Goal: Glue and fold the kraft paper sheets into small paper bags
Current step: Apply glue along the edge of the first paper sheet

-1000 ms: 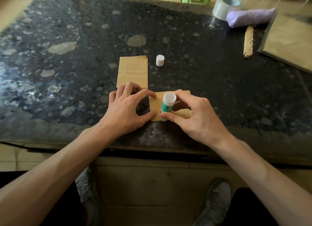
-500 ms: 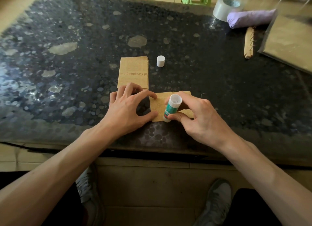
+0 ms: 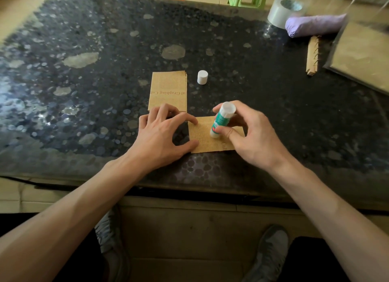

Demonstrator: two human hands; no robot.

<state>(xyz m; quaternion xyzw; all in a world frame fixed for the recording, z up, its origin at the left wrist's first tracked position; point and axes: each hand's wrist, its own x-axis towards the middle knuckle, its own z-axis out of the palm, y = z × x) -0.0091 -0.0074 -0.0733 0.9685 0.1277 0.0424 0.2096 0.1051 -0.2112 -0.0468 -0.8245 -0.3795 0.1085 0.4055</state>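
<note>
On the dark pebbled bench, near its front edge, a small kraft sheet lies flat, just in front of a stack of similar printed pieces. Whether those are finished bags or raw sheets cannot be told. The left hand is spread, with thumb and forefinger tips pressing the sheet's left edge to pin it. The right hand pinches a glue stick, tilted, its lower end on the sheet near the middle. This piece looks to be at the gluing stage, with no fold showing, so folding and pressing remain. A board, purple roll, tape roll and toothed strip sit well apart at far right. The white cap stands just beside the stack. None seems to hinder the fold.
</note>
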